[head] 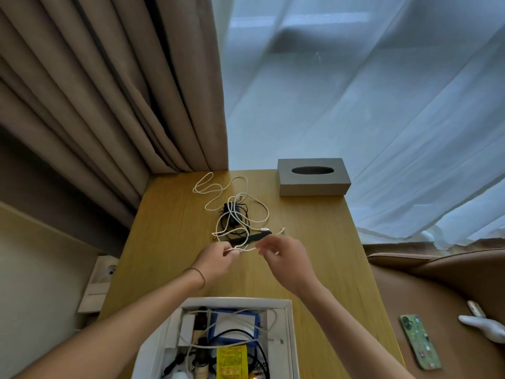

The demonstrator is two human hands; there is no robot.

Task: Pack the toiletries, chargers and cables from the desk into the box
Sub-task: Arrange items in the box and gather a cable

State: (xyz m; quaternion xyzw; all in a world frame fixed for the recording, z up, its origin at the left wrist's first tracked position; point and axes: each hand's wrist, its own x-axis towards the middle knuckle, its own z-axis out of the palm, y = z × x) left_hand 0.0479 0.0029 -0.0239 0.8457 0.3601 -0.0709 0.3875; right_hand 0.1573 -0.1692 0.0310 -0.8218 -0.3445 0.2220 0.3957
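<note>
- The box (290,337), white and lidless, sits at the near edge of the wooden tabletop (169,242), directly under the person's forearms; inside it lie a blue-edged item, a yellow packet (231,361), small dark bottles and both black and white cords.
- A brown curtain (109,91) hangs behind the far left of the tabletop, with a sheer white curtain (369,105) to its right.
- A grey tissue box (313,177) stands at the far right corner of the tabletop.
- A white cable (232,203) sprawls in loose loops across the middle of the tabletop, running over a black charger (229,207) with its own dark cord; a black strap-like piece (259,237) lies just in front of them.
- The left hand (216,259), with a thin band on its wrist, pinches a near stretch of the white cable between thumb and fingertips.
- The right hand (284,258) has its fingers curled and pinches the same cable just to the right, so a short length spans between the two hands, slightly above the tabletop.
- A phone in a green case (420,341) lies on the brown seat to the right, near a small white figurine (486,328).
</note>
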